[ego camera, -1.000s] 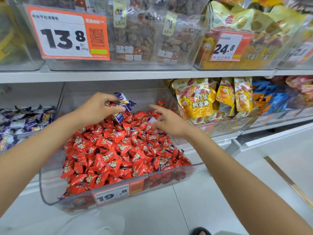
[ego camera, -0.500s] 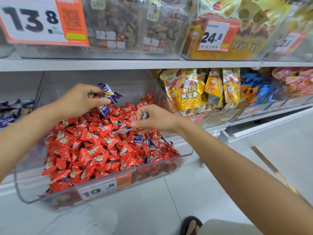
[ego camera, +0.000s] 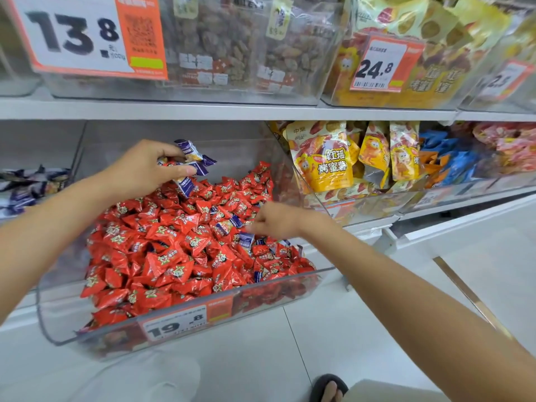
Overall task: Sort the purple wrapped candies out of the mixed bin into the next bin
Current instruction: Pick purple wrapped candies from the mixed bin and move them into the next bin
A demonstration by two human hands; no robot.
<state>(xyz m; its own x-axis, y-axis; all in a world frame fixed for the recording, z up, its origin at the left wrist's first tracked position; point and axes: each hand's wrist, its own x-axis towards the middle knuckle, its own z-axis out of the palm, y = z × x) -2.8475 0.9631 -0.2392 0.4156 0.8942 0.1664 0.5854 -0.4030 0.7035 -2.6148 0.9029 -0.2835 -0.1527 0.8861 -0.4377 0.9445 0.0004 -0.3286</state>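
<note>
At the far left stands the next bin (ego camera: 20, 208), where purple-wrapped pieces are already heaped behind a clear wall. Just to its right, the left hand (ego camera: 139, 172) is held raised over the back of the pile, its thumb and fingers clamped on a bunch of purple candies (ego camera: 190, 159); their crinkled foil and twisted, fanned ends stick out to the right of the grip. The next bin lies leftward of this hand, which is by far the nearer to it, so the coming transfer is judged to be a short sideways carry.

The mixed bin (ego camera: 261, 282) is of clear, hard plastic with a rounded front rim, and it is filled with glossy red candies (ego camera: 162, 256), pillow-shaped with pinched corners. Over the right half of the pile the right hand (ego camera: 278, 221) is lowered, well apart from the left, its fingers curled down beside a loose purple candy (ego camera: 246, 238) whose long axis runs roughly upright in view; whether it is actually pinched cannot be told. Further right, soft yellow snack pouches (ego camera: 327, 161) are stacked.
</note>
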